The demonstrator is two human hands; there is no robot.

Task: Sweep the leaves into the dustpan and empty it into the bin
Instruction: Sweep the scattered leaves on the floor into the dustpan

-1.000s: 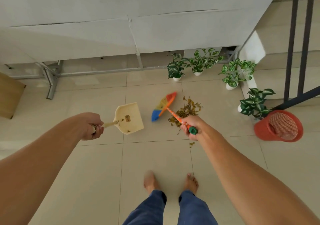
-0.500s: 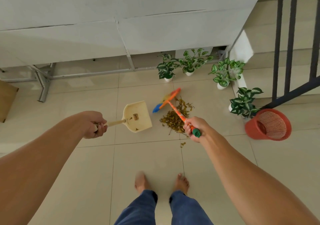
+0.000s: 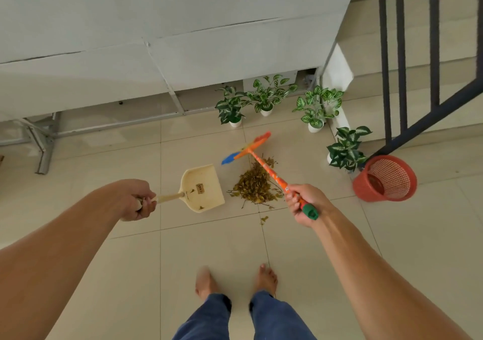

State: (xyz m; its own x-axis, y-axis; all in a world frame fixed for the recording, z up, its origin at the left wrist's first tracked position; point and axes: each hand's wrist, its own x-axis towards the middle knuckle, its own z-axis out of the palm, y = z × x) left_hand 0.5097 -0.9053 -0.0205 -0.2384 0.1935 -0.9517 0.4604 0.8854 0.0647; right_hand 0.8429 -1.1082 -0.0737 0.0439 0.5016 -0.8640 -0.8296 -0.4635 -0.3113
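A pile of dry brown leaves (image 3: 254,186) lies on the tiled floor. My left hand (image 3: 138,200) grips the handle of a cream dustpan (image 3: 202,187), which hangs just left of the pile with a few leaf bits in it. My right hand (image 3: 303,203) holds the orange handle of a small broom (image 3: 264,164). Its blue and orange head (image 3: 247,148) is beyond the pile. A red mesh bin (image 3: 384,180) stands on the floor at the right. One stray leaf (image 3: 264,219) lies nearer to me.
Several potted plants (image 3: 317,107) stand along the wall and beside the bin. A dark stair railing (image 3: 402,52) rises at the right. A metal frame (image 3: 44,141) runs along the wall at the left. My bare feet (image 3: 235,279) stand on the tiles below.
The broom head has swung away, beyond the pile, and the leaves are gathered tighter. The dustpan has come closer to the pile from the left.
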